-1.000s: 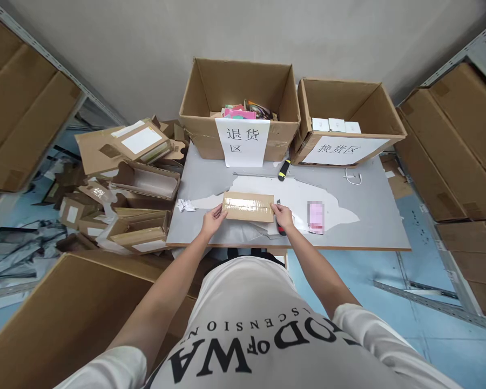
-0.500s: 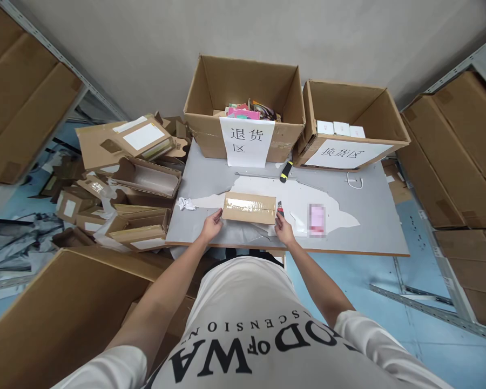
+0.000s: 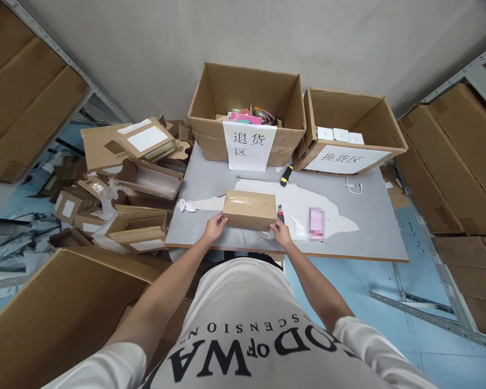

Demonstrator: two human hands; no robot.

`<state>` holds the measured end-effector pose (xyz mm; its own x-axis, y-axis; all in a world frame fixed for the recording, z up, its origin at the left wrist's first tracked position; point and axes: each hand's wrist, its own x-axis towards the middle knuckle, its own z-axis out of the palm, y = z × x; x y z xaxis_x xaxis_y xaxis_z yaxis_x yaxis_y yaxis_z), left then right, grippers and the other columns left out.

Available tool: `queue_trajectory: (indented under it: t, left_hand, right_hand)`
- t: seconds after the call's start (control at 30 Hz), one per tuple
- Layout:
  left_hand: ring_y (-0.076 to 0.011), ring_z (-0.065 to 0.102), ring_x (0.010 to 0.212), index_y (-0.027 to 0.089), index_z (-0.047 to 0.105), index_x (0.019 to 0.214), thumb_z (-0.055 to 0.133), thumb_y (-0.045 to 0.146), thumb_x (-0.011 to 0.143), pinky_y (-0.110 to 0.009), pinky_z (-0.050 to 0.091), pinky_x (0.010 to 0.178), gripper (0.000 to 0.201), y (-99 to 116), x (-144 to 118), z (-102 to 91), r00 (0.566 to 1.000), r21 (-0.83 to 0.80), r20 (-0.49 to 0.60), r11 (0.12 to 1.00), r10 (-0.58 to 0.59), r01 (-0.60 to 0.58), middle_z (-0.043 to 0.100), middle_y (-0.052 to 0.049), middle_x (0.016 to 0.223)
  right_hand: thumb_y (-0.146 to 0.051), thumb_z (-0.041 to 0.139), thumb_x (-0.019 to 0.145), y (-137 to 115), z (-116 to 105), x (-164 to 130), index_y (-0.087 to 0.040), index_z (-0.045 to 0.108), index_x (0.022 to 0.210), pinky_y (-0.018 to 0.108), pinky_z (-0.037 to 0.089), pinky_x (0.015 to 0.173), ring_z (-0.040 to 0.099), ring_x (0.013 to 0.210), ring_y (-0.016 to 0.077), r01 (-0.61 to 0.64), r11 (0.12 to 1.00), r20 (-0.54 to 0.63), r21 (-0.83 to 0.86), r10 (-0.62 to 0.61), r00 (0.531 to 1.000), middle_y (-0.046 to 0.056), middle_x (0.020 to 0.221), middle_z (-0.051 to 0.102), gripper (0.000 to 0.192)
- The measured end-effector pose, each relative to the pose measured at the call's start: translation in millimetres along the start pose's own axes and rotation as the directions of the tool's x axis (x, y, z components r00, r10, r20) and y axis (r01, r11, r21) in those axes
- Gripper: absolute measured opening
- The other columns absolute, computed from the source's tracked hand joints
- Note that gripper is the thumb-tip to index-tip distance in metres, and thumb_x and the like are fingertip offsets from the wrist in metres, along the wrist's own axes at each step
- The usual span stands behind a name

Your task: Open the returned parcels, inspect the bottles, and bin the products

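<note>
The left hand [image 3: 215, 227] and right hand [image 3: 282, 233], fingers nearly closed, pinched the 2 near corners of an oblong cardboard box [image 3: 249, 209] sealed with glossy tape, at or just above the smooth grey tabletop [image 3: 368, 237]; contact was unclear. A red-and-black utility knife [image 3: 281, 214] lay beside its right end. Behind stood 2 open corrugated cartons [image 3: 283, 156] [image 3: 392, 152] bearing flat paper signs [image 3: 249, 159] [image 3: 348, 159].
</note>
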<state>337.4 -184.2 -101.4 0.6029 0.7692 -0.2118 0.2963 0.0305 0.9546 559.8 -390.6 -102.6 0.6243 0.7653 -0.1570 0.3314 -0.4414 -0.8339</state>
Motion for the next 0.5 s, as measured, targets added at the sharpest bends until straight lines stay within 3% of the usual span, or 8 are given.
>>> queue_trajectory:
  t: [0.17, 0.23, 0.33, 0.5]
  left_hand:
    - [-0.0298, 0.06, 0.114, 0.013, 0.064, 0.121, 0.063, 0.05, 0.077, -0.044, 0.044, 0.103, 0.058, 18, 2, -6.6, 0.999, -0.028, -0.009, 0.999, 0.039, -0.039, 0.064, -0.01, 0.124]
    - [-0.0297, 0.059, 0.116, 0.013, 0.062, 0.123, 0.066, 0.051, 0.074, -0.046, 0.043, 0.104, 0.063, 19, 5, -5.6, 1.0, -0.08, -0.004, 0.996, 0.025, -0.026, 0.062, -0.011, 0.127]
    - [-0.0304, 0.058, 0.117, 0.011, 0.062, 0.123, 0.071, 0.05, 0.069, -0.048, 0.04, 0.106, 0.067, 16, 7, -1.8, 0.999, -0.152, -0.002, 0.988, -0.034, 0.034, 0.06, -0.014, 0.129]
    - [-0.0323, 0.054, 0.123, 0.011, 0.06, 0.123, 0.073, 0.031, 0.067, -0.052, 0.037, 0.109, 0.062, 5, 4, 4.0, 0.99, -0.251, 0.041, 0.958, -0.134, 0.14, 0.057, -0.017, 0.132]
  right_hand:
    - [-0.054, 0.041, 0.087, -18, -14, 8, -0.017, 0.07, 0.103, 0.031, 0.048, 0.077, 0.064, 0.084, 0.0229, -0.006, 0.999, -0.013, 0.046, 0.006, 1.0, 0.007, 0.092, 0.073, 0.049]
    - [-0.056, 0.039, 0.088, -22, -17, 12, -0.016, 0.072, 0.096, 0.03, 0.047, 0.075, 0.064, 0.082, 0.023, -0.036, 0.999, -0.05, 0.016, 0.037, 0.998, 0.007, 0.088, 0.073, 0.052]
    - [-0.059, 0.038, 0.087, -21, -17, 16, -0.016, 0.072, 0.081, 0.029, 0.045, 0.071, 0.064, 0.075, 0.0224, -0.077, 0.996, -0.051, -0.046, 0.075, 0.996, 0.007, 0.08, 0.073, 0.056]
    - [-0.061, 0.037, 0.087, -10, -10, 17, -0.018, 0.072, 0.076, 0.028, 0.044, 0.069, 0.064, 0.073, 0.022, -0.134, 0.983, -0.047, -0.123, 0.129, 0.99, 0.006, 0.071, 0.071, 0.057]
